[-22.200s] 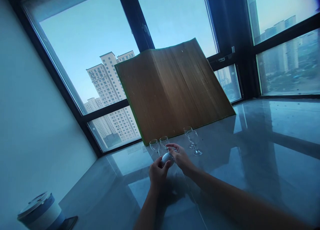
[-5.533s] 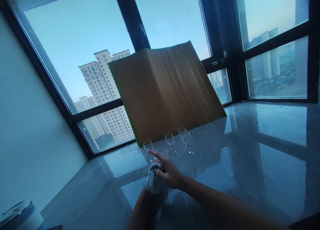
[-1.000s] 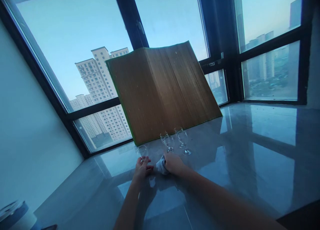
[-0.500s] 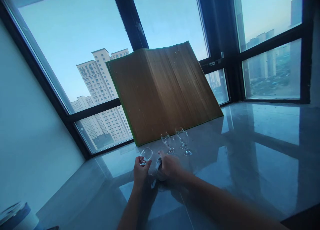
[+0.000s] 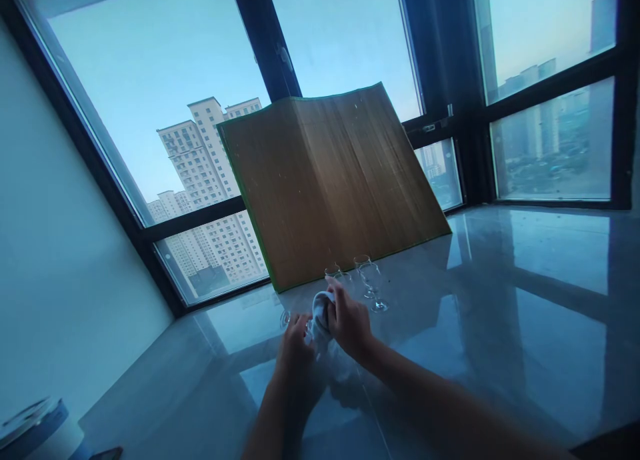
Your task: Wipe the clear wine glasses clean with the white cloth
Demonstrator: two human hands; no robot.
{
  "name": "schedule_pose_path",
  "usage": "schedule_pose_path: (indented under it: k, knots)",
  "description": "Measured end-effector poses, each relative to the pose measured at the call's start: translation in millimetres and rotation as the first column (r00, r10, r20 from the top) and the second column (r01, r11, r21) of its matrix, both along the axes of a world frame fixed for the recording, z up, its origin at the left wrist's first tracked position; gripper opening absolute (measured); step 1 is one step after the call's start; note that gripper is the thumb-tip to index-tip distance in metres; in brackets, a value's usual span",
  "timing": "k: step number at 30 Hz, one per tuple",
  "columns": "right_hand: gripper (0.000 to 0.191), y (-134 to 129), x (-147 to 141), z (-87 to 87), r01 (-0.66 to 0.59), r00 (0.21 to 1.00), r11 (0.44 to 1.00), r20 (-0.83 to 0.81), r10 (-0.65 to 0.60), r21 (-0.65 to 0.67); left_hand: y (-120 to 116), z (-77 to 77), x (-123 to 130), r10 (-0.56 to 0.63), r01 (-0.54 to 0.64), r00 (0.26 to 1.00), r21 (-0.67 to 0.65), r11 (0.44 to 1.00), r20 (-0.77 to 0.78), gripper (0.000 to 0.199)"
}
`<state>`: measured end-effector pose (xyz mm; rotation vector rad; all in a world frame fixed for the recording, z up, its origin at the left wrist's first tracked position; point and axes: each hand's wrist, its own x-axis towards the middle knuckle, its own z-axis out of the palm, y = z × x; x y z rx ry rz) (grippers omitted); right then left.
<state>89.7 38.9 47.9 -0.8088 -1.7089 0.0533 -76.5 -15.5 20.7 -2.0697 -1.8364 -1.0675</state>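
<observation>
My left hand (image 5: 295, 343) is closed on a small clear stemmed glass (image 5: 285, 319). Only a round edge of this glass shows, left of my fingers; the rest is behind my hand and the cloth. In my right hand (image 5: 351, 323) is a bunched pale cloth (image 5: 319, 313), pressed up against the glass, with the forefinger pointing up. Both hands are close together above the glossy surface. Just beyond them stand several more clear stemmed glasses (image 5: 379, 305), upright; my right hand partly hides some of them.
A brown wooden-looking board (image 5: 335, 187) with a green edge leans against the window frame (image 5: 270, 40) behind the glasses. On the glossy tiled surface (image 5: 425, 380) at the lower left are a white and blue round container (image 5: 45, 430) and a dark flat object (image 5: 107, 454).
My left hand has turned the glass and moved slightly right. My right hand has brought the cloth up against it. The view has shifted a little.
</observation>
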Motion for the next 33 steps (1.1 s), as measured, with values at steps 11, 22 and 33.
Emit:
schedule_pose_path:
  k: [11, 22, 33]
  knots:
    - [0.039, 11.3, 20.0, 14.5, 0.093, 0.992, 0.979, -0.098, -0.076, 0.183, 4.7, -0.9, 6.0, -0.045, 0.004, 0.985, 0.244, 0.97, 0.164, 0.015]
    - [0.049, -0.8, 2.0, 0.3, -0.126, 0.984, 0.981, 0.109, 0.143, -0.15, 10.5, -2.3, -0.9, 0.156, -0.212, 0.939, 0.16, 0.964, 0.306, 0.038]
    - [0.066, -5.8, -4.6, -7.5, -0.37, 0.929, 0.906, -0.048, 0.368, -0.208, 7.8, -2.2, -2.0, 0.256, -0.277, 0.943, 0.075, 0.958, 0.213, 0.026]
